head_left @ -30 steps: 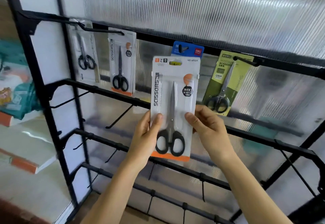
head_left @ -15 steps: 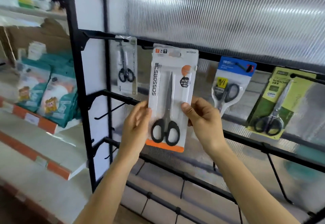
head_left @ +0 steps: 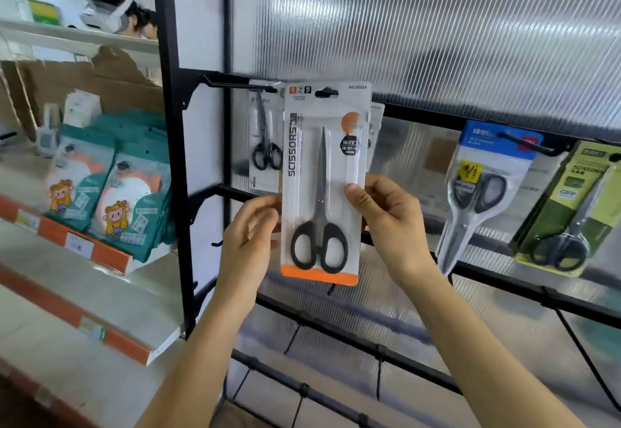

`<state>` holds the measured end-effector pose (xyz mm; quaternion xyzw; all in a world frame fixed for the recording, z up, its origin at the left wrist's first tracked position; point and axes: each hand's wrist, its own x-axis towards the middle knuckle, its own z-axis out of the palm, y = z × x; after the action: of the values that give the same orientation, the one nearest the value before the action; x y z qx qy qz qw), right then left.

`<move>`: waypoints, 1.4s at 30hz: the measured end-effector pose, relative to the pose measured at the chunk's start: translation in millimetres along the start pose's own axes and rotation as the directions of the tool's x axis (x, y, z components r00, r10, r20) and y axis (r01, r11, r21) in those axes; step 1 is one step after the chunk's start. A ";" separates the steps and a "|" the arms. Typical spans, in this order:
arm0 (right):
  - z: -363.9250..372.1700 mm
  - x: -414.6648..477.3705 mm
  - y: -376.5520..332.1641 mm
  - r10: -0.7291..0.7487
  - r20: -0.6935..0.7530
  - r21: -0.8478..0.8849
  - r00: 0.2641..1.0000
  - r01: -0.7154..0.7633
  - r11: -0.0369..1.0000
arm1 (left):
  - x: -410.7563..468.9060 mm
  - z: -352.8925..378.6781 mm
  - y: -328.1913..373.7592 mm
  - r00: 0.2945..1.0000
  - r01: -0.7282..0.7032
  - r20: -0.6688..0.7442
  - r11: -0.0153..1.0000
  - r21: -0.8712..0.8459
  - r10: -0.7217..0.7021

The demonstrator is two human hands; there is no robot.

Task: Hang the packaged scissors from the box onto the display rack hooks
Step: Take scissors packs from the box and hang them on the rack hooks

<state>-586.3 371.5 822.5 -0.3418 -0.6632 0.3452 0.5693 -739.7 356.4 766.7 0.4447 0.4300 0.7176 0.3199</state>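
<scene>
Head view: the scissors pack (head_left: pixel 324 185) is held upright in front of the display rack (head_left: pixel 171 158), with its hang slot level with the top rail. The right hand (head_left: pixel 386 222) pinches the right edge, thumb on the front. The left hand (head_left: pixel 250 226) holds the left edge with curled fingers. Slot-to-hook engagement cannot be determined. A smaller scissors pack (head_left: pixel 265 145) hangs just beside it.
</scene>
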 end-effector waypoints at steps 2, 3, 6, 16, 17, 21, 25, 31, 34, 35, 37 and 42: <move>1.6 0.0 0.5 -0.013 -0.007 -0.014 1.000 0.013 1.000 | 2.9 -1.1 -0.6 1.000 -0.004 0.006 1.000 0.002 0.004; 2.3 0.0 1.6 -0.016 -0.008 -0.026 1.000 0.016 1.000 | 4.0 -1.8 -0.9 1.000 -0.005 0.011 1.000 0.005 0.005; 2.7 0.3 6.8 0.006 -0.019 -0.033 1.000 -0.007 0.999 | 6.8 -2.9 -2.9 0.999 -0.009 0.034 1.000 0.014 0.008; 0.1 17.4 30.9 0.072 -0.083 -0.114 0.994 -0.081 0.990 | 17.4 -0.2 -7.7 0.999 -0.025 0.033 1.000 0.017 0.025; 0.0 23.0 35.1 0.086 -0.104 -0.142 0.991 -0.101 0.985 | 19.5 0.9 -7.2 0.999 -0.035 0.019 0.999 0.025 0.034; -3.1 59.1 53.6 0.098 -0.173 -0.311 0.980 -0.148 0.939 | 31.1 9.5 -8.6 0.998 -0.058 0.036 0.994 0.097 0.055; -12.0 96.9 71.0 0.145 -0.216 -0.451 0.965 -0.231 0.862 | 37.4 15.7 -5.3 0.994 -0.077 0.093 0.986 0.147 0.064; -22.7 115.1 76.9 0.239 -0.239 -0.574 0.941 -0.336 0.747 | 34.7 20.3 1.2 0.979 -0.123 0.187 0.970 0.208 0.084; -27.0 98.1 76.1 0.419 -0.134 -0.547 0.898 -0.420 0.724 | 26.8 27.2 -1.1 0.967 -0.132 0.243 0.969 0.208 0.079; -29.7 87.2 74.8 0.464 -0.079 -0.507 0.883 -0.436 0.743 | 22.0 32.7 -1.5 0.959 -0.144 0.269 0.969 0.198 0.087; -40.1 59.2 70.4 0.469 0.026 -0.451 0.883 -0.409 0.793 | 9.2 48.7 -2.1 0.934 -0.169 0.341 0.974 0.153 0.109; -109.0 -24.2 37.5 0.431 0.056 -0.401 0.901 -0.375 0.836 | -38.0 117.2 -4.9 0.768 -0.181 0.630 0.982 0.045 0.113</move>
<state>-473.1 378.3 790.5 -0.5521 -0.6694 0.3459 0.3569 -617.0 365.5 776.0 0.7054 0.3002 0.5293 0.3636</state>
